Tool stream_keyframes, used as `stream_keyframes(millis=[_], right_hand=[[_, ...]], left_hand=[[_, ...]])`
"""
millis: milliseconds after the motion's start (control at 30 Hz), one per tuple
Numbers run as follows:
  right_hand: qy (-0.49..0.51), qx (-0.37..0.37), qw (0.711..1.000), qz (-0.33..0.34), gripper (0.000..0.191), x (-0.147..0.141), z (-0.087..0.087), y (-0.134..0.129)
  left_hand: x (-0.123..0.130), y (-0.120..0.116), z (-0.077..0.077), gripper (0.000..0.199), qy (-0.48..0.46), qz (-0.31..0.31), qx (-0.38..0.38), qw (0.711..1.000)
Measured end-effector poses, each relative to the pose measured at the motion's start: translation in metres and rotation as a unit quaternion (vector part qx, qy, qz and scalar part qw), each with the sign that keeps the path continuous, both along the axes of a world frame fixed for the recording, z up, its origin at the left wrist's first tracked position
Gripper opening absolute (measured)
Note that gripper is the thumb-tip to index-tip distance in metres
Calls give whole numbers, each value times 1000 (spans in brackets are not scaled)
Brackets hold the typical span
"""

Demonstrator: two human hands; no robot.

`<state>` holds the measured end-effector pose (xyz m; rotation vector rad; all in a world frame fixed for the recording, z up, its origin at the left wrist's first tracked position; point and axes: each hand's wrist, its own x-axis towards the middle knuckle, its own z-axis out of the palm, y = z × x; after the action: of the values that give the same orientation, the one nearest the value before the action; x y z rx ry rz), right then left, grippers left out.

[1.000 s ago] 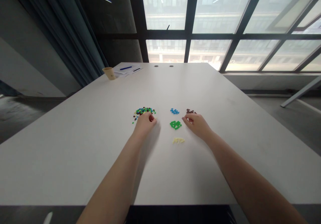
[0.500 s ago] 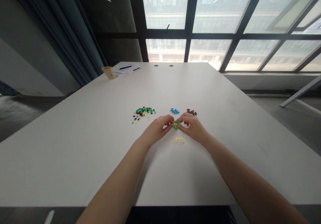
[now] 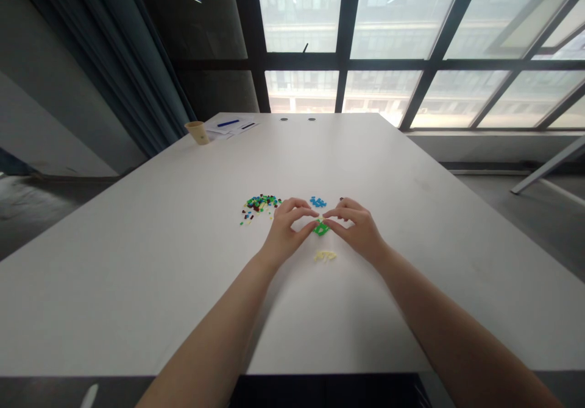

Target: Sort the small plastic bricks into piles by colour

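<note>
Small green pieces (image 3: 321,228) lie in a cluster on the white table (image 3: 365,170), just below my fingertips. My left hand (image 3: 292,222) reaches in from the left, thumb and fingers apart at the cluster's upper edge. From the right comes my right hand (image 3: 354,225), its thumb and index finger also apart there. A tiny pale piece seems to sit between the two hands; whether either hand touches it is too small to tell. Blue pieces (image 3: 318,202) lie just beyond, and pale yellow pieces (image 3: 325,256) nearer me. Brown pieces (image 3: 342,199) are mostly hidden behind my right hand.
A mixed heap of small coloured pieces (image 3: 260,204) lies left of my left hand. Farther back on the left stand a beige cup (image 3: 198,133) and papers (image 3: 228,129) with a blue pen (image 3: 228,123). Windows rise behind the table.
The fingers of both hands have spread from a pinch around a small pale piece. My right hand now covers more of the brown pieces, and the green cluster shows more fully.
</note>
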<state>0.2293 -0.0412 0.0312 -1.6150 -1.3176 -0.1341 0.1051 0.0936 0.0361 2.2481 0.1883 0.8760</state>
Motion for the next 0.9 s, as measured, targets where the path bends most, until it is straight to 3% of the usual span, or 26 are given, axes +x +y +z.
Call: stream_keyframes(millis=[633,733,900], right_hand=[[-18,-4,1000,8,9,-2,3,-1],[-33,-52,998,4,7,0,6,-2],[-33,-233,972,27,9,2,12,-10]], left_hand=[[0,-1,1,14,0,-5,9,1000],[0,0,0,12,15,-18,14,1000],[3,6,-7,5,12,22,24,999]])
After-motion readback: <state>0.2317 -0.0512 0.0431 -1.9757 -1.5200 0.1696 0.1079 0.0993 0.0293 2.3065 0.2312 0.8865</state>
